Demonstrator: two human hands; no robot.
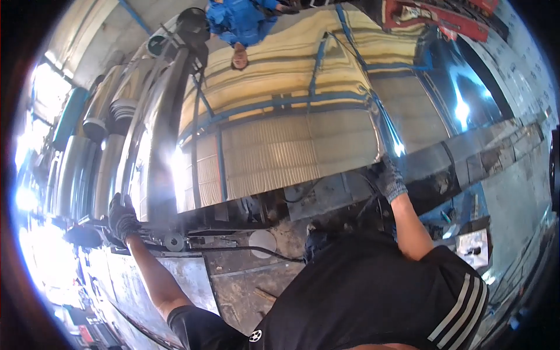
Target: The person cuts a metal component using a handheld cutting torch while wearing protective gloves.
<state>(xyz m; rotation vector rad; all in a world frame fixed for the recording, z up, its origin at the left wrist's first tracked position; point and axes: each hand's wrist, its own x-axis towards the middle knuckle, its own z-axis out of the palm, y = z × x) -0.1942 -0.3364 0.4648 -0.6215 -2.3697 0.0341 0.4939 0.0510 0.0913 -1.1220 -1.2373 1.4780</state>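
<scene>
- Far left, shiny metal tubes (76,169) lie side by side in hard glare; no writing shows on them.
- The left hand (122,219), in a dark glove, is clenched on the near left edge of the sheet (280,146), with the fingers curled over the rim.
- Just right of that hand, a small metal wheel (173,241) sits under the edge of the sheet.
- A black cable (245,249) runs along the dirty floor (233,286) below, passing a pale round disc (262,242).
- The sheet is large, ribbed and mirror-bright. It spans the space between both hands and reflects yellow and blue bands.
- At the top, beyond the far side of the sheet, a co-worker in blue (242,20) stands facing this way.
- The right hand (388,178), in a grey knitted glove, grasps the near right corner of the sheet, where the metal flashes white.
- At the bottom is a black shirt (361,291). It carries a small round white logo near the hem, too small to read, and three white stripes on the right sleeve.
- At the top right stands a red frame (443,20).
- The grey wall (525,76) at the far right bears rows of printed marks, too small to read.
</scene>
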